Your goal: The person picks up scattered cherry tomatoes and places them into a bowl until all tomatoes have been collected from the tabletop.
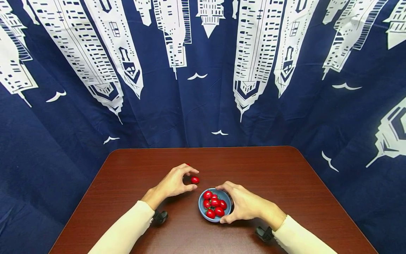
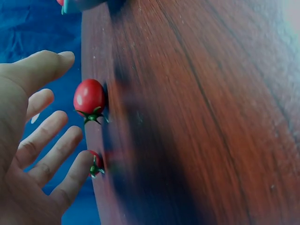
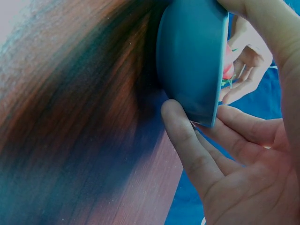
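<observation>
My left hand [image 1: 173, 182] is over the table with thumb and fingers spread apart, holding nothing. Between them, on the tabletop, lies a red cherry tomato [image 1: 195, 180]; in the left wrist view this cherry tomato [image 2: 90, 97] shows its green stem end and a gap to the thumb. A second cherry tomato [image 2: 96, 164] lies farther along, partly hidden behind a finger. With thumb and fingers on opposite sides of its rim, my right hand [image 1: 245, 204] grips a small blue bowl [image 3: 192, 61]. Several cherry tomatoes [image 1: 215, 202] are heaped inside the bowl.
The brown wooden table [image 1: 253, 162] has rounded far corners. Behind and beside it hangs a dark blue curtain [image 1: 203, 109] printed with white buildings and birds. Each wrist wears a small black camera, such as the left wrist camera [image 1: 160, 217].
</observation>
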`<state>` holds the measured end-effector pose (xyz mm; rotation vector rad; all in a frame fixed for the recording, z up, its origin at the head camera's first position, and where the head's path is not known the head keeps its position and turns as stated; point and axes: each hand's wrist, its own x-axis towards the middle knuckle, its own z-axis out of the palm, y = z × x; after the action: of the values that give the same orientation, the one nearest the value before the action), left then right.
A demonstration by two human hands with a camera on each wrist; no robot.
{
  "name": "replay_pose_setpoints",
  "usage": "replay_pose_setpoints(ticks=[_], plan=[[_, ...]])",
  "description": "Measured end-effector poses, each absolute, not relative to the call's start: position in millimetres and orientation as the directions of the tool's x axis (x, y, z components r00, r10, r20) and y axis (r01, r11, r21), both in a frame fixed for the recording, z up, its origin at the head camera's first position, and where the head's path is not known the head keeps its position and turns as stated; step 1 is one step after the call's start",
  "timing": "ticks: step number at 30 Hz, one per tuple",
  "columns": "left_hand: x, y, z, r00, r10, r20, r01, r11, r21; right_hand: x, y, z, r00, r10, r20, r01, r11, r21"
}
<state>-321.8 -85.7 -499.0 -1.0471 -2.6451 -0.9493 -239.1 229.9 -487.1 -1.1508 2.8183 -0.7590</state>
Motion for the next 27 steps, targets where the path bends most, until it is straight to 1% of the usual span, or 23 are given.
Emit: replay_pose_setpoints(ticks=[9, 19, 27], plan=[[-331, -85, -504, -0.76, 0.579, 0.295, 0.637, 0.573, 0.516, -239, 230, -485, -0.726, -0.666, 0.172, -0.661, 0.605, -0.444], [-336, -82, -506, -0.758, 0.593, 0.271, 0.634, 0.574, 0.519, -239, 230, -484, -0.725, -0.667, 0.174, -0.662, 0.602, -0.446], [-336, -81, -506, -0.769, 0.586, 0.255, 0.617, 0.577, 0.535, -239, 229, -486, -0.724, -0.666, 0.178, -0.662, 0.6, -0.448]])
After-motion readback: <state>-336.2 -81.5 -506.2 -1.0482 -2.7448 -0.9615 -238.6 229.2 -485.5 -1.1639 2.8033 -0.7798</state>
